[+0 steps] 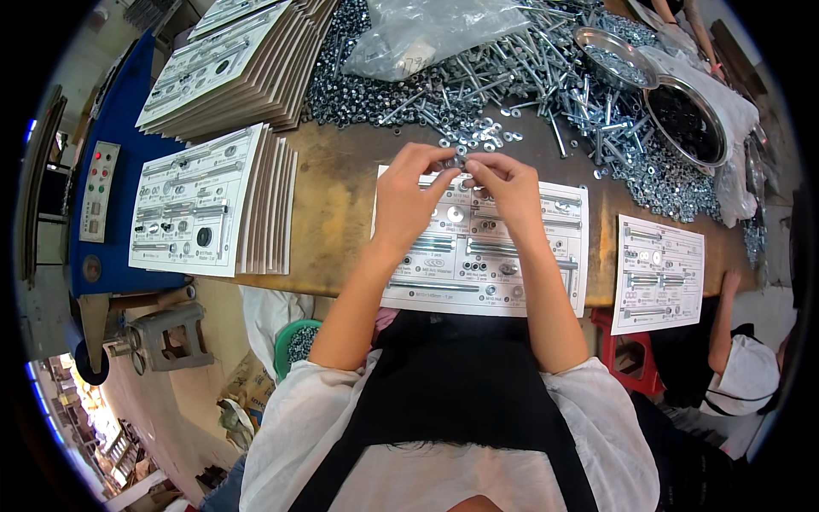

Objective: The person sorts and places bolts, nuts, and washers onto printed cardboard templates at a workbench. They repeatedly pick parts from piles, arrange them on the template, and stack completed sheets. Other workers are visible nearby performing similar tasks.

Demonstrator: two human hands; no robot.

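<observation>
My left hand and my right hand meet above the far edge of a printed white card. Both are closed in a pinch around small shiny metal pieces, which look like nuts or washers; the fingertips partly cover them. Bolts, nuts and washers lie on the card's drawings, some hidden by my hands and forearms. Just beyond my fingers, loose flat washers are scattered on the brown table.
A large heap of bolts and nuts covers the far side, with a plastic bag on top. Metal bowls stand at right. Stacked cards fill the left; another card lies right, near another person's arm.
</observation>
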